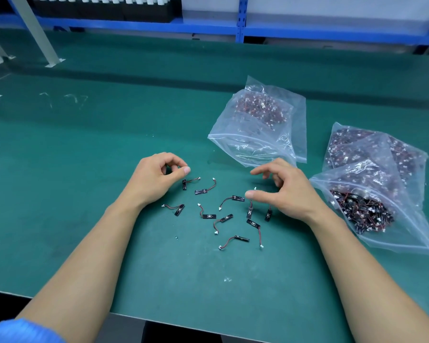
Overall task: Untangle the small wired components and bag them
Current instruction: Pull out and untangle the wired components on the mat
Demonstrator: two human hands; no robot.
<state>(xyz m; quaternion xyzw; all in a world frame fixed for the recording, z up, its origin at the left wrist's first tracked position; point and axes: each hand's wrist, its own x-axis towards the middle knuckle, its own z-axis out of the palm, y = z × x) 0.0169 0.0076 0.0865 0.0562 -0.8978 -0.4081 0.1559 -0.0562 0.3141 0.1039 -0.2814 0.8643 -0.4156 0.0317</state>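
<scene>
- About a dozen small wired components (209, 216) are scattered loose on the green surface (84, 169). Each is a black strip with a short red-and-black lead ending in a white plug. They lie apart from one another, between the two hands.
- The left hand (156, 178) is held at the left edge of the scatter, fingers curled inward and thumb tip brought close to the forefinger. Whether its grip is closed on anything cannot be told. One component lies just beside the thumb.
- The right hand (286, 191) is held over the right edge of the scatter. Its grip is slack and unclosed, the thumb and forefinger are well apart, and the other fingers are loosely curved. Two components are seen just under the thumb and palm; contact with them cannot be made out.
- A clear near bag (406, 233), its mouth gaping toward the right hand, is packed with tangled components.
- A second filled bag (406, 154) lies behind it, partly overlapped.
- A third bag (290, 134), part-filled, lies beyond the right hand.
- Blue shelving (240, 26) is seen at the back.
</scene>
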